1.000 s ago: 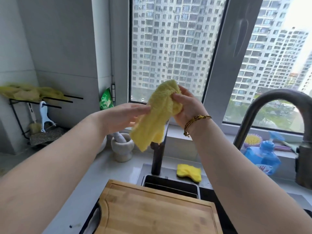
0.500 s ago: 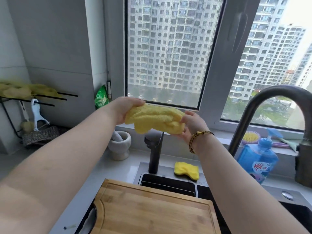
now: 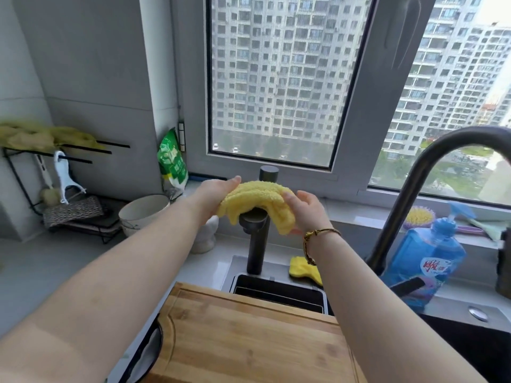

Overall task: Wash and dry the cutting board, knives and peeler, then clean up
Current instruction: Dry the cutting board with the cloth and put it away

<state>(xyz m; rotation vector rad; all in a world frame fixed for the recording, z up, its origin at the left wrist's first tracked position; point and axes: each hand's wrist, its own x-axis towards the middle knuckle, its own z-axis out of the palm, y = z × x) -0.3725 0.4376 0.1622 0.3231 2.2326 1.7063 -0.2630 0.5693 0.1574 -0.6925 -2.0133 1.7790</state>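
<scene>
One yellow cloth [image 3: 257, 194] covers short tap [image 3: 255, 250] top

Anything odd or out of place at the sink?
Nothing spilled or broken. Two oddities: the left hand and right hand hold a yellow cloth draped over the top of the short tap, and the cutting board lies angled over a corner of the sink.
</scene>
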